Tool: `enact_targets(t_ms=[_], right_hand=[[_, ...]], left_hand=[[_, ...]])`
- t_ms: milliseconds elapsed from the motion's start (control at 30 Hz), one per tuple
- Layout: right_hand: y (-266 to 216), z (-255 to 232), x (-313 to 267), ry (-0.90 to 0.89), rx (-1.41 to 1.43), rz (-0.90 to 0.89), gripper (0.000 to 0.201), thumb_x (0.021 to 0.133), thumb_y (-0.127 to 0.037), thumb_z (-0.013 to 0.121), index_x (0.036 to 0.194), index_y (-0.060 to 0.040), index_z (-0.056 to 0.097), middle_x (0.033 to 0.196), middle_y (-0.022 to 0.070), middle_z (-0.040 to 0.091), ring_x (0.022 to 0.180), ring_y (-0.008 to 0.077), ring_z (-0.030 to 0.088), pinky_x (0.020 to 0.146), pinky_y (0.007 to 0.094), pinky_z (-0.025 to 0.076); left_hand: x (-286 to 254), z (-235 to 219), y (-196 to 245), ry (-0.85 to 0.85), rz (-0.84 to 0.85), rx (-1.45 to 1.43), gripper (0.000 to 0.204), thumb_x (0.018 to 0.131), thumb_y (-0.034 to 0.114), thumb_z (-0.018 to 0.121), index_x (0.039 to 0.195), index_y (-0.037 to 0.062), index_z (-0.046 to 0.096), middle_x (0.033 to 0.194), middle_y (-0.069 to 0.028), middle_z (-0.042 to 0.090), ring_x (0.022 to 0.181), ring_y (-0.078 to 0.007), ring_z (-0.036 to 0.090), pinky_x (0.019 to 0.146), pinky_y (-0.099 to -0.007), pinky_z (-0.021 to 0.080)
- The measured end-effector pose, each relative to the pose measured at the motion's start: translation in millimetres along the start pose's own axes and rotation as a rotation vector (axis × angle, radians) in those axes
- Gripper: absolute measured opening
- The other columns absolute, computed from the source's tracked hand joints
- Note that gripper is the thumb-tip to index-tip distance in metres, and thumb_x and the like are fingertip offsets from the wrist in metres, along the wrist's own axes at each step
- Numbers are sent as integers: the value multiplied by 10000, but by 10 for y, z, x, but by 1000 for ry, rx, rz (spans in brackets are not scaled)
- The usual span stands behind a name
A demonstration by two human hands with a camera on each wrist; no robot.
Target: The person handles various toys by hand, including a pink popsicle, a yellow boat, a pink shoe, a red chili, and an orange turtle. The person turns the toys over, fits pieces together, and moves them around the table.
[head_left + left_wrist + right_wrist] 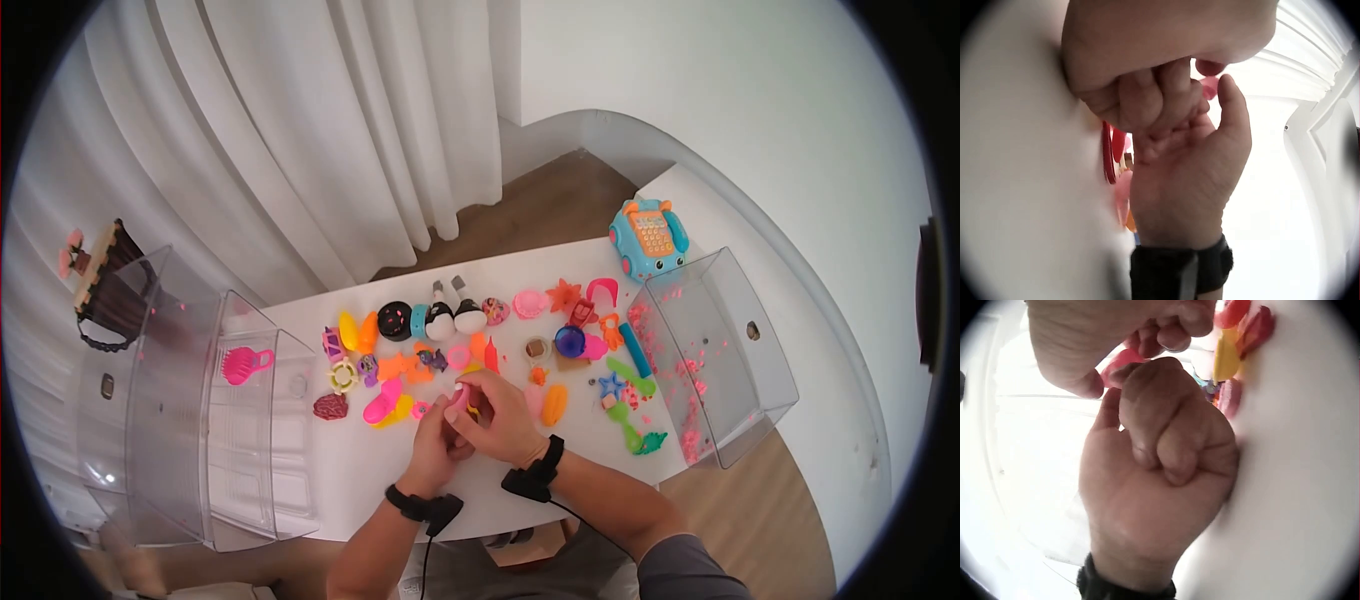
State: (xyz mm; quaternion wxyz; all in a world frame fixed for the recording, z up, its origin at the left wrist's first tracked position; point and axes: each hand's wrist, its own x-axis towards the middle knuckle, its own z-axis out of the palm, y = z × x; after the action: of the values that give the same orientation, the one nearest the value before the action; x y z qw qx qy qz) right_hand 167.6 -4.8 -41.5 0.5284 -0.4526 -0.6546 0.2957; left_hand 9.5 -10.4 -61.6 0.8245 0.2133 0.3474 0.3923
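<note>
A small pink plastic piece (461, 397) with a white tip is held between the two hands, over the near middle of the table. The left hand (434, 450) grips it from the left, fingers curled in. From the right, the right hand (505, 418) pinches it, its fingers bent over the top. In the right wrist view the pink piece (1121, 364) shows between the fingertips; most of it is hidden by fingers. Just left of the hands lie a pink toy shoe-shaped piece (383, 402) and a yellow piece (396, 414). Beyond them is a pink ring (458, 357).
Many colourful toys spread across the white table (400, 510), including a black round piece (395, 320) and an orange oval (554, 404). Clear bins stand left (165, 400) and right (755, 385), the right one with pink bits. A toy telephone (650, 240) sits at the back right.
</note>
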Motion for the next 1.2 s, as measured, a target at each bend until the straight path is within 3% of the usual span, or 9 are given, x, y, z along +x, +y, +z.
enact_targets(t_ms=[133, 200, 300, 433, 500, 600, 700, 800, 1200], right_hand=[[-41, -55, -72, 46, 108, 96, 409, 925, -264, 787, 1212, -23, 623, 881, 32, 614, 673, 100, 539, 631, 261, 474], [7, -95, -173, 65, 168, 151, 427, 938, -280, 781, 1238, -26, 615, 857, 24, 622, 674, 85, 545, 627, 255, 473], [77, -141, -265, 61, 270, 255, 439, 942, -289, 775, 1253, -27, 607, 864, 31, 642, 691, 73, 561, 628, 252, 477], [112, -90, -312, 68, 246, 230, 446, 945, -304, 767, 1258, -30, 606, 850, 35, 653, 680, 78, 578, 621, 256, 484], [57, -109, -319, 32, 126, 262, 464, 926, -350, 762, 1246, -43, 625, 859, 84, 687, 709, 198, 658, 657, 339, 528], [50, -137, -340, 5, 53, 240, 472, 924, -373, 753, 1245, -51, 626, 865, 86, 690, 728, 222, 674, 666, 352, 538], [51, -152, -347, 27, 13, 195, 472, 924, -378, 749, 1245, -54, 629, 860, 85, 683, 743, 230, 679, 676, 359, 544], [130, -113, -393, 82, -39, 112, 470, 932, -335, 753, 1274, -42, 620, 874, 77, 692, 723, 207, 676, 664, 342, 541], [33, -108, -404, 151, -234, 97, 421, 943, -283, 743, 1244, -17, 616, 855, 75, 657, 724, 181, 647, 663, 329, 523]], left_hand=[[13, -24, 43, -132, -23, 60, 518, 1073, 578, 406, 1154, 119, 632, 757, 24, 526, 596, -72, 420, 495, -221, 283], [17, 63, 21, -23, 9, 100, 500, 1078, 595, 393, 961, 162, 614, 654, 19, 449, 519, -97, 370, 464, -239, 252], [24, 50, -45, 3, 34, 192, 533, 1081, 614, 359, 935, 164, 603, 652, 11, 456, 510, -110, 378, 459, -247, 257], [30, 27, -82, 47, 54, 205, 607, 1055, 666, 374, 1126, 129, 649, 769, 29, 558, 579, -69, 429, 482, -217, 277], [-18, 156, -48, 137, 46, 343, 614, 1050, 673, 377, 1100, 133, 664, 794, 37, 599, 568, -61, 429, 477, -218, 271], [-33, 282, -27, 212, 48, 418, 575, 1080, 620, 342, 963, 143, 641, 668, 51, 498, 482, -59, 355, 451, -232, 237], [-19, 339, -32, 294, 38, 444, 567, 1079, 615, 348, 963, 145, 642, 669, 60, 512, 477, -56, 361, 448, -235, 238], [10, 220, -79, 226, 28, 479, 559, 1071, 603, 378, 1094, 130, 674, 763, 52, 600, 496, -57, 393, 452, -222, 237], [33, 285, -12, 63, 86, 411, 432, 1091, 483, 411, 1033, 115, 628, 699, 20, 542, 489, -76, 409, 439, -239, 271]])
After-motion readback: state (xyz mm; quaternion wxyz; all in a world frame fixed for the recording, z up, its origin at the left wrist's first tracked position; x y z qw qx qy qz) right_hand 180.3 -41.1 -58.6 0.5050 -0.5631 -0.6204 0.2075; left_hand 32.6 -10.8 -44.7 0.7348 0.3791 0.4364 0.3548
